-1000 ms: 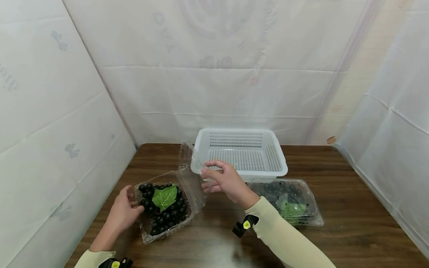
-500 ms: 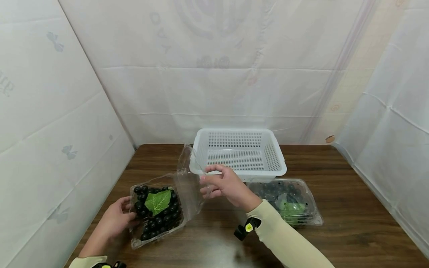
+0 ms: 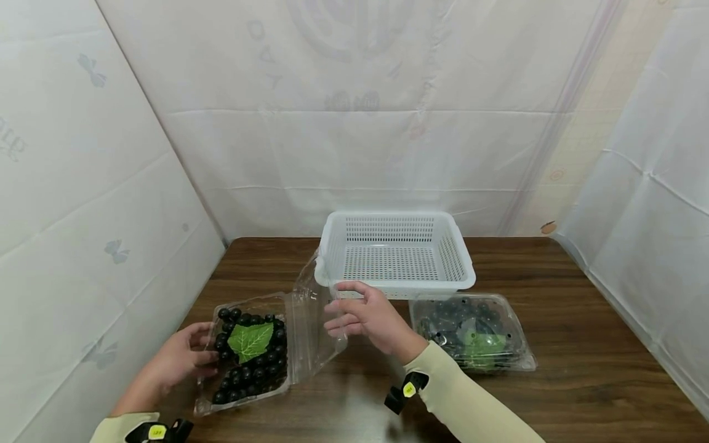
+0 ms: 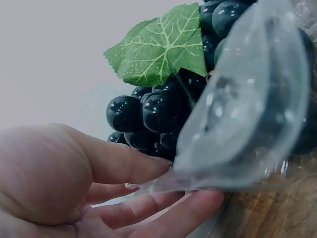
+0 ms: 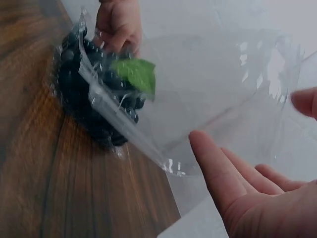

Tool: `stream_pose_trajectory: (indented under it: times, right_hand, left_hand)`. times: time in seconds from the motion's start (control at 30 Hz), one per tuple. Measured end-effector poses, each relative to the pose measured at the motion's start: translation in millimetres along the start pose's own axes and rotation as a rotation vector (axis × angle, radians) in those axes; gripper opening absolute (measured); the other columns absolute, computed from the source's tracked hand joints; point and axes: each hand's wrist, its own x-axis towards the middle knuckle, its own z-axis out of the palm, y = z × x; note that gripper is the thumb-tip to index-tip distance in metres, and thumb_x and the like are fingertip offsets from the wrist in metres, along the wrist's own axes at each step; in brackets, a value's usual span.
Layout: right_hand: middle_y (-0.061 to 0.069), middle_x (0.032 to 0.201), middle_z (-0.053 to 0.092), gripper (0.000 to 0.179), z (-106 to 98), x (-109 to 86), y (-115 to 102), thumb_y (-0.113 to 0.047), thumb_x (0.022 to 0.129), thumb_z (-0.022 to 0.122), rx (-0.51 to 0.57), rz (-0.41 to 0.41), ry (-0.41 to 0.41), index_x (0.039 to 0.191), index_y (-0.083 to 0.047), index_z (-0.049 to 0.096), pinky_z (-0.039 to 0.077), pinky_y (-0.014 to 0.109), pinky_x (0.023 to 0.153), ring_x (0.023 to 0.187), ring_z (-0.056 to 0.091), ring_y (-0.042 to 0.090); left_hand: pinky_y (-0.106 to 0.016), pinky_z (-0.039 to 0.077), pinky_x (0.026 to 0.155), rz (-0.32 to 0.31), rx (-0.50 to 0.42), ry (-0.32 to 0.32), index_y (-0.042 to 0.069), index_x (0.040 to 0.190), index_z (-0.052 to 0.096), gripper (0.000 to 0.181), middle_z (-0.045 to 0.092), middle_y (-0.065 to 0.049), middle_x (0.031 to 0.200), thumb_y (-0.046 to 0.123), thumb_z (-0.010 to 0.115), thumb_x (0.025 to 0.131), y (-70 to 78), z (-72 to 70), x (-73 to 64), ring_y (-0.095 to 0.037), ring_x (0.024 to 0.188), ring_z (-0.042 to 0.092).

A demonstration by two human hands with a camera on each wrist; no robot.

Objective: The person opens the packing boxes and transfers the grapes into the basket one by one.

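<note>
A hinged clear plastic clamshell box (image 3: 279, 394) lies with its lid raised on the left of the table. In it are dark round grapes (image 3: 252, 372) under a green leaf (image 3: 250, 342). My left hand (image 3: 180, 360) grips the box's left side; the left wrist view shows the thumb inside the rim and fingers beneath. The transparent lid (image 5: 223, 84) leans toward the white basket (image 3: 396, 289). Beside the lid's outer edge is my right hand (image 3: 368, 317), its fingers loosely extended and the thumb apart; whether they touch the lid is unclear.
A second clear box (image 3: 512, 344), lid down over dark grapes and a green leaf, sits at the right in front of the basket. Pale sheeting (image 3: 388, 154) walls off the back and both sides of the wooden table (image 3: 581, 344).
The box of grapes has slid left and slightly toward me with my left hand. The raised lid has tilted farther right and lower, while my right hand stays near its edge.
</note>
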Motion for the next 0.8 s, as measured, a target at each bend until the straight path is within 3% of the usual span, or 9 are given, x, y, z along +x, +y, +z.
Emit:
stream_pose_trajectory:
  times: [0.33, 0.5, 0.8]
  right_hand:
    - [0.038, 0.137, 0.057, 0.061, 3.7, -15.7, 6.1, -0.002, 0.095, 0.061, 0.081, 0.037, -0.002, 0.150, 0.003, 0.036, 0.063, 0.045, 0.084, 0.099, 0.076, 0.037]
    - [0.040, 0.138, 0.055, 0.064, 2.9, -25.9, 7.4, 0.003, 0.095, 0.060, 0.100, 0.050, -0.020, 0.151, 0.007, 0.030, 0.062, 0.047, 0.086, 0.100, 0.075, 0.038]
    - [0.041, 0.141, 0.052, 0.064, -8.7, -39.7, 16.6, 0.001, 0.097, 0.060, 0.130, 0.059, -0.012, 0.152, 0.007, 0.029, 0.061, 0.048, 0.089, 0.100, 0.075, 0.038]
  left_hand:
    - [-0.045, 0.063, 0.080, 0.045, -0.019, -0.071, -0.017, 0.154, 0.012, 0.076, 0.031, -0.050, 0.143, -0.011, 0.057, 0.094, -4.0, -14.0, 1.9, -0.024, 0.099, 0.066]
    - [-0.046, 0.063, 0.079, 0.035, -0.002, -0.080, -0.016, 0.154, 0.015, 0.068, 0.033, -0.050, 0.142, -0.009, 0.050, 0.097, -1.8, -14.7, 4.8, -0.022, 0.097, 0.064]
    - [-0.046, 0.063, 0.078, 0.009, 0.020, -0.085, -0.012, 0.156, 0.021, 0.062, 0.038, -0.045, 0.143, -0.007, 0.049, 0.101, 3.0, -9.8, 11.4, -0.022, 0.098, 0.063]
